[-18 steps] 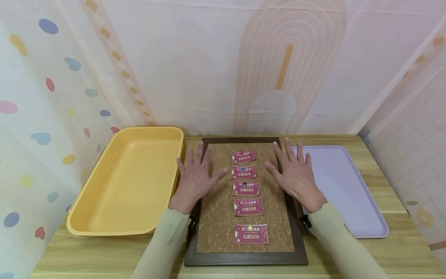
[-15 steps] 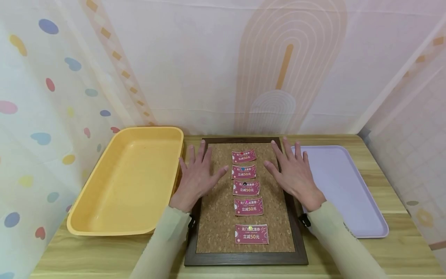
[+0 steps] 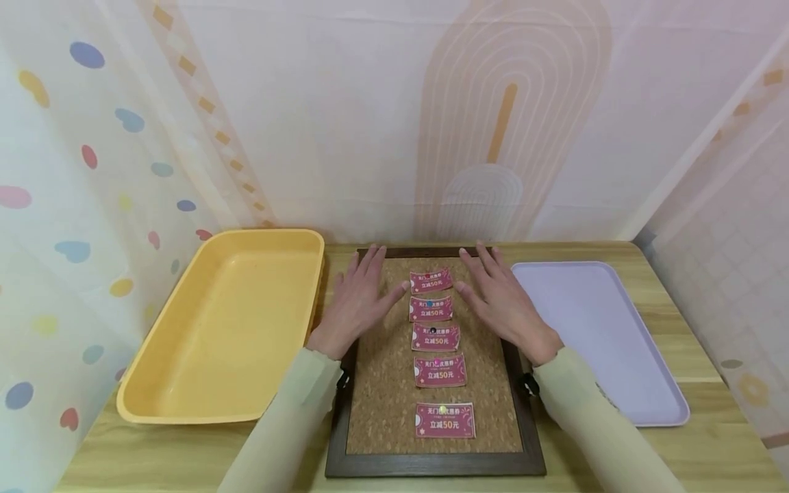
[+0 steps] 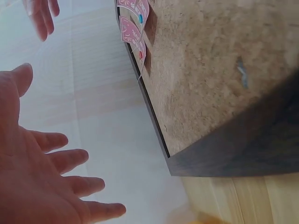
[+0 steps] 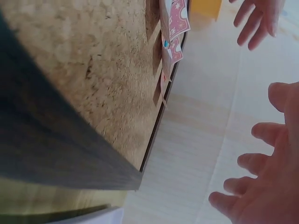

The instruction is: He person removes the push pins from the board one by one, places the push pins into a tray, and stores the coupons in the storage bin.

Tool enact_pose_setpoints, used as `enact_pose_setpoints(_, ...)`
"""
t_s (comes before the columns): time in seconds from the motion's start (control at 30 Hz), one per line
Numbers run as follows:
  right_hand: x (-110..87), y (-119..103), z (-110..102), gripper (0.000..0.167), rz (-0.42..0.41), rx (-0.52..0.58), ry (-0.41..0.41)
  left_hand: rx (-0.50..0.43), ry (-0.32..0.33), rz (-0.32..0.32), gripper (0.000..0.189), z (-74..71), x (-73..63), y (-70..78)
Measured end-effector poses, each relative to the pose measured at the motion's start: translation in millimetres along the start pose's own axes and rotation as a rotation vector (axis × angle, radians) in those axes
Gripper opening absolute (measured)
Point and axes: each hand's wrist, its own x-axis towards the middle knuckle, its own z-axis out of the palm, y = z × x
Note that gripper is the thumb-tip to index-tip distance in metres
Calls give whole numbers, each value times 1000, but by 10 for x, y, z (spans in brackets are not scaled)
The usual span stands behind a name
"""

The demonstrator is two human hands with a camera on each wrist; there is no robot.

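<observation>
A corkboard (image 3: pixel 382 404) with a dark wooden frame lies on the table. Several pink coupons (image 3: pixel 445 428) run down its middle in a column, each with a coloured pushpin such as the yellow one (image 3: pixel 442 410) at the front. In the wrist views the coupons curl up from the cork. My left hand (image 3: pixel 354 305) hovers over the board's far left part, fingers straight, holding nothing. Over the far right part is my right hand (image 3: pixel 508 305), its fingers also extended and without anything in them. Both wrist views show the palms apart from the cork.
To the left of the board stands a deep yellow tray (image 3: pixel 222 404). A flat lilac tray (image 3: pixel 604 329) lies on the right. The wooden table (image 3: pixel 709 438) ends at a patterned cloth backdrop (image 3: pixel 345 137) behind and at the sides.
Both hands have moved inward over the board, closer to each other, and their fingers are less spread. The head view has tilted slightly. The coupons stay in place on the board.
</observation>
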Motion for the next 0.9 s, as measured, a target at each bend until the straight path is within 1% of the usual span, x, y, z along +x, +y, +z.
enact_pose_setpoints(0.1,46,-22,18,64,-21,17,-10,-42,4,24,85,5,51,5)
enact_pose_setpoints(0.2,91,-41,37,64,-35,27,-26,-100,-11,34,83,19,99,-1)
enact_pose_setpoints(0.33,165,-57,65,63,-58,40,-45,-188,-37,22,79,57,155,-9)
enact_pose_setpoints(0.4,206,-63,78,61,-69,40,-51,-228,-41,13,76,87,187,-13)
enact_pose_setpoints(0.47,243,-76,90,58,-75,42,-54,-288,-46,4,72,122,218,-15)
enact_pose_setpoints(0.57,290,-104,106,52,-71,47,-56,-387,-61,-20,65,173,259,-8)
enact_pose_setpoints(0.63,317,-125,119,47,-69,58,-54,-444,-72,-48,61,200,278,3)
enact_pose_setpoints(0.77,379,-161,150,39,-59,96,-56,-488,-78,-117,54,260,310,0)
enact_pose_setpoints(0.9,455,-169,205,31,-46,109,-66,-534,-84,-182,47,326,339,-27)
